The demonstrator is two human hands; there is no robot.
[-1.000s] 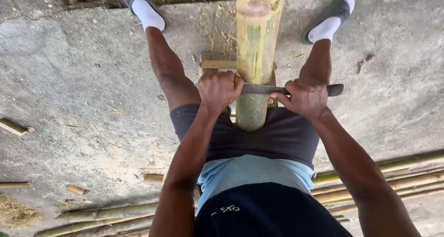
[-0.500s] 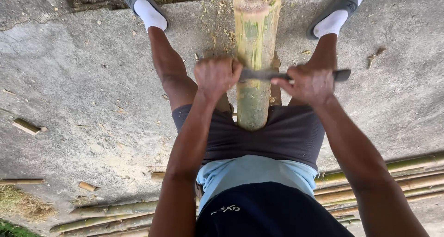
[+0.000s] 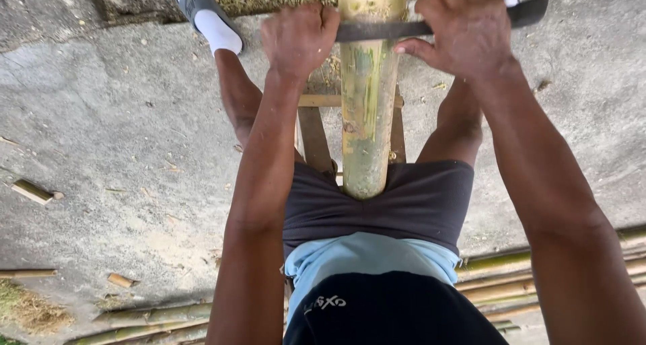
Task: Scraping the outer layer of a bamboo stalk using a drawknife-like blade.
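Two hands are pressing a long blade across a bamboo pole.

The left hand [image 3: 298,39] is clenching its grip on one end of the dark blade [image 3: 383,30], the right hand [image 3: 464,32] grasping the other; the blade is lying at twelve o'clock across the upright-running bamboo pole [image 3: 367,116], which is resting between the person's legs above the concrete floor [image 3: 121,136].

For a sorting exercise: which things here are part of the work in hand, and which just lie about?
In use: bamboo pole; long blade; left hand; right hand; wooden stand.
Lying about: bamboo offcut; split bamboo strips.
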